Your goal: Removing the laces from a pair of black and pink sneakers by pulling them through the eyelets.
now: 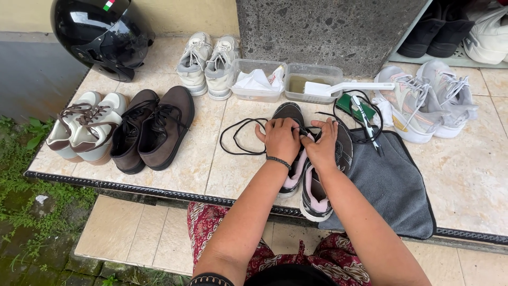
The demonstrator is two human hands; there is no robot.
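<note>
Both hands, the left hand [279,139] and right hand [321,145], pinch a black lace [238,139] at the dark sneakers [309,175] lying on the tiled ledge [211,159] beside a grey towel [391,185]. Pulling hard would probably drag the near sneaker off the edge.

- Your left hand [280,139] lies palm down, knuckles up, fingers curled forward and bunched; a thin dark band circles the wrist.
- Your right hand [323,145] sits just beside it — touching at the thumb side — fingers pointed up and slightly spread.
- Both forearms are bare and reach in from the lower edge, crossing the near edge of the tiled ledge and converging toward each other.
</note>
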